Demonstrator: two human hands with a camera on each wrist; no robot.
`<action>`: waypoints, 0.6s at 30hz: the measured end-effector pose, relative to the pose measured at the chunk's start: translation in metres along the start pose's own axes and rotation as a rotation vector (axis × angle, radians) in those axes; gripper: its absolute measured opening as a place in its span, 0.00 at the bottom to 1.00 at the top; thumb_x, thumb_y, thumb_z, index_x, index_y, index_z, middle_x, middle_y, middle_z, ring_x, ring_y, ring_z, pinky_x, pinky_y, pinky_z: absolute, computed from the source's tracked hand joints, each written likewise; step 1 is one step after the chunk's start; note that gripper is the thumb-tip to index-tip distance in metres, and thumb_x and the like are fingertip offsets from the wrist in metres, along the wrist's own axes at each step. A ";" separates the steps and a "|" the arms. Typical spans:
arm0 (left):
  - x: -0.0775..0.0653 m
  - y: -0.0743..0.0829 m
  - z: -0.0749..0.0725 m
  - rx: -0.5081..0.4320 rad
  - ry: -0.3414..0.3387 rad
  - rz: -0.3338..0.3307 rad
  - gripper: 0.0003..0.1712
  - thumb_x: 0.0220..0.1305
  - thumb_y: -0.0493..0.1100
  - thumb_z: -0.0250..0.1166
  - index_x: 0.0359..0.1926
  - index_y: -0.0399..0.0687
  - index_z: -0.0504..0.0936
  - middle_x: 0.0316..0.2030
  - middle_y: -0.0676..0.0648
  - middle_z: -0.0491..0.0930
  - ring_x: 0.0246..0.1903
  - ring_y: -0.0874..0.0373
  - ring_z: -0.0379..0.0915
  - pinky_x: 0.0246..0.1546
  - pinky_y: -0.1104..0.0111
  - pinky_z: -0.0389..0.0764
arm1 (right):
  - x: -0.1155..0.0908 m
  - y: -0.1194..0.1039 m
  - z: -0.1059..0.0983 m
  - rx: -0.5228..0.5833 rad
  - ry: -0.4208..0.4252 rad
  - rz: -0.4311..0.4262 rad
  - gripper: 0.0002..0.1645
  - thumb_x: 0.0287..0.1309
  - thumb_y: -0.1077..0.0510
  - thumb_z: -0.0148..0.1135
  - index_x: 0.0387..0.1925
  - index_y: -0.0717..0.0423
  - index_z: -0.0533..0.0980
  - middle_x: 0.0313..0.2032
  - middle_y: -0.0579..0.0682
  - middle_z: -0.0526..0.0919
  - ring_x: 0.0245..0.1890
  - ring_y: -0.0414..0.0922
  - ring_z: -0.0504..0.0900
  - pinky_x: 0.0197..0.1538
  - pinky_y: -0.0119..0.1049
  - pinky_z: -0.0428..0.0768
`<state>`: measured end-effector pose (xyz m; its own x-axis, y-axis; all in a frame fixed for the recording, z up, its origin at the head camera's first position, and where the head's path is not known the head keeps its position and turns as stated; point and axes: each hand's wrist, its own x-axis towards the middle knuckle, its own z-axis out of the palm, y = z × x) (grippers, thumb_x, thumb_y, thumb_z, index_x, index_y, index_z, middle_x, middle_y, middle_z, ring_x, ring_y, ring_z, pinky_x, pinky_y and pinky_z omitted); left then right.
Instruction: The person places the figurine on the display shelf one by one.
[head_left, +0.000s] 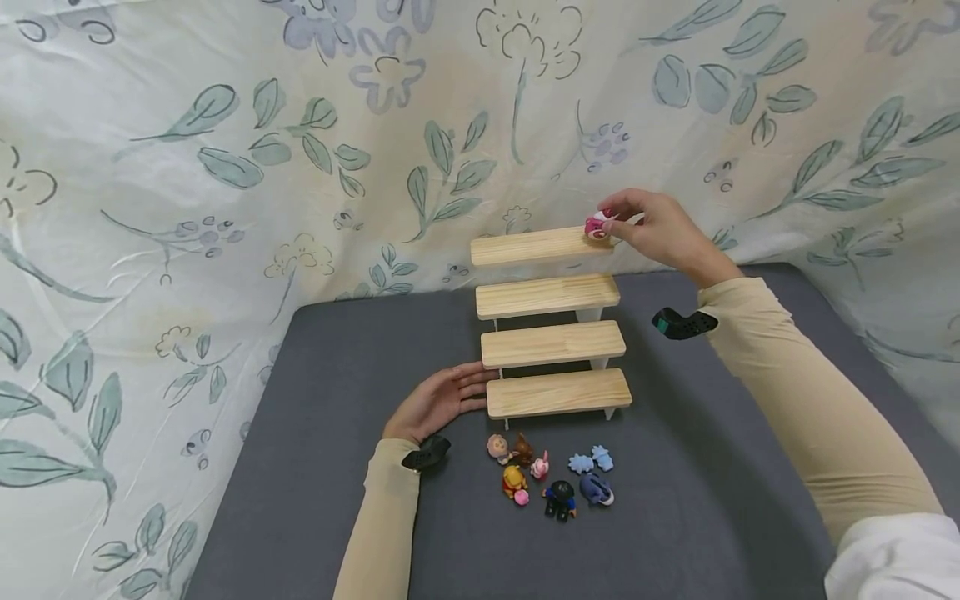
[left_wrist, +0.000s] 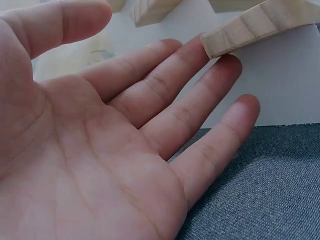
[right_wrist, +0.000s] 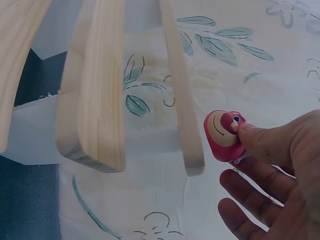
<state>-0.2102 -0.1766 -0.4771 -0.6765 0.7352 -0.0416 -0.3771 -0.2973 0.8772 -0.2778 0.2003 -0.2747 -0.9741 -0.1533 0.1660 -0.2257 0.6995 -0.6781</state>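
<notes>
My right hand (head_left: 660, 229) pinches a small pink bear figurine (head_left: 596, 226) between thumb and fingers, at the right end of the stand's top step (head_left: 536, 247). The bear's pale, smiling muzzle (right_wrist: 219, 128) shows in the right wrist view; whether the bear touches the wood cannot be told. Low at the stand's left side, my left hand (head_left: 438, 402) has its palm up and fingers extended. In the left wrist view, its fingertips (left_wrist: 231, 65) reach the corner of a wooden step (left_wrist: 250, 30). The stepped stand has several pale wooden boards on white supports.
In front of the stand lie several small figurines: a yellow bear (head_left: 513, 479), a brown figure (head_left: 522, 450), a black-topped figure (head_left: 560, 500), a dark blue figure (head_left: 596, 489) and light blue pieces (head_left: 581, 463). Floral cloth (head_left: 300, 208) hangs behind the dark grey table (head_left: 360, 358).
</notes>
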 end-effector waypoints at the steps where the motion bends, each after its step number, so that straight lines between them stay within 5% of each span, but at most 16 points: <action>1: 0.000 0.001 0.000 -0.002 -0.003 0.000 0.33 0.83 0.48 0.42 0.78 0.33 0.52 0.74 0.37 0.64 0.66 0.54 0.72 0.65 0.61 0.77 | 0.001 0.000 0.001 -0.002 -0.002 -0.003 0.22 0.73 0.55 0.58 0.63 0.59 0.74 0.59 0.61 0.78 0.59 0.57 0.75 0.62 0.57 0.74; 18: 0.001 0.012 -0.006 -0.027 -0.019 -0.014 0.32 0.83 0.47 0.39 0.77 0.31 0.52 0.66 0.47 0.74 0.65 0.55 0.73 0.66 0.63 0.77 | 0.013 -0.004 0.004 -0.016 -0.060 0.068 0.25 0.76 0.54 0.51 0.69 0.58 0.70 0.63 0.62 0.75 0.64 0.60 0.72 0.65 0.61 0.72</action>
<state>-0.2191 -0.1829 -0.4695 -0.6593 0.7506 -0.0445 -0.4032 -0.3030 0.8635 -0.2900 0.1929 -0.2728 -0.9862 -0.1462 0.0770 -0.1595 0.7206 -0.6748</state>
